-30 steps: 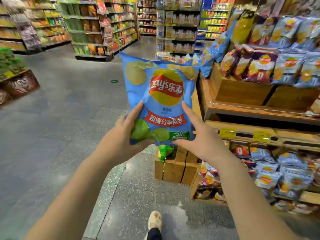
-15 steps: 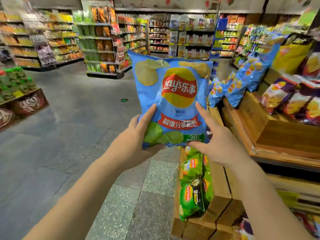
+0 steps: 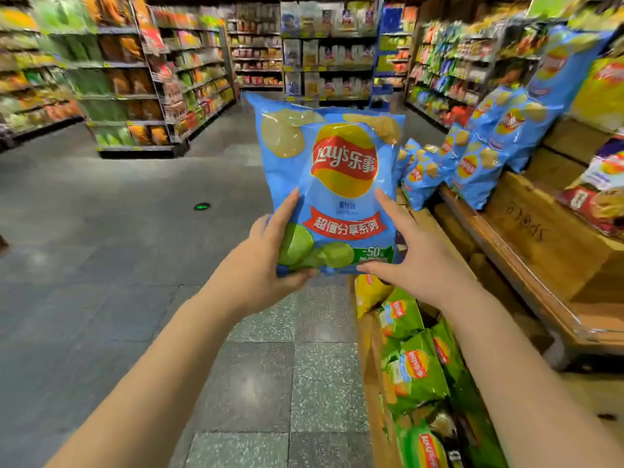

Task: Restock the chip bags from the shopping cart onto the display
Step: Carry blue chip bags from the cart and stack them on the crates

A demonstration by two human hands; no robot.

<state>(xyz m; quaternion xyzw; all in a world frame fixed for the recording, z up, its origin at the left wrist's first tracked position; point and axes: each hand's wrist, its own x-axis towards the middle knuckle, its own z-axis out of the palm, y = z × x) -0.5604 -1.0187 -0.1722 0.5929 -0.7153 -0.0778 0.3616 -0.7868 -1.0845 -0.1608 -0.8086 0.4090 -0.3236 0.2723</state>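
Note:
A large blue Lay's chip bag with lime slices printed at its bottom stands upright in front of me. My left hand grips its lower left corner. My right hand holds its lower right edge, fingers spread along the side. To the right is the wooden display, with matching blue bags standing in a row on its upper tier and green Lay's bags in the lower crate. The shopping cart is out of view.
Grey tiled floor stretches to the left and ahead. Stocked store shelves line the aisles at the back. Red and purple chip bags lie at the far right of the display.
The view has turned left and drawn closer to the display's end. The blue bag stays in both hands and now sits next to the row of blue bags.

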